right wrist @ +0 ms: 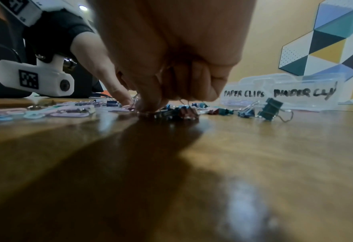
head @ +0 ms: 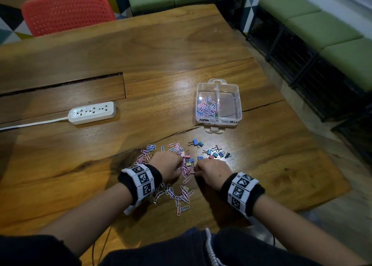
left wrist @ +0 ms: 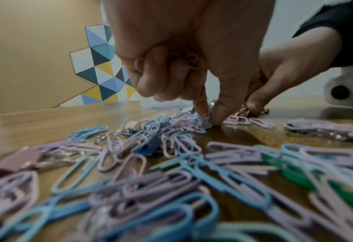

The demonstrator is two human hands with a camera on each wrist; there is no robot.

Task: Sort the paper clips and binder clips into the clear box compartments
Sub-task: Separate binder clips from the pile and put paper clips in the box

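Pink and blue paper clips (head: 182, 195) (left wrist: 130, 163) lie scattered on the wooden table (head: 161, 54) near its front edge. Small binder clips (head: 216, 154) (right wrist: 271, 107) lie to their right. My left hand (head: 181, 164) (left wrist: 210, 116) pinches paper clips off the table with thumb and forefinger, and more clips show inside its curled fingers. My right hand (head: 196, 171) (right wrist: 148, 106) is curled just beside it, fingertips down on a cluster of binder clips, with wire handles showing in its fist. The clear box (head: 239, 102) (right wrist: 281, 93) stands beyond; its left compartment holds paper clips (head: 206, 108), its right looks empty.
A white power strip (head: 92, 112) with its cord lies at the left of the table. A long slot (head: 60, 84) runs across the tabletop behind it. A red chair (head: 68, 12) stands at the far side, and green benches (head: 322, 30) line the right.
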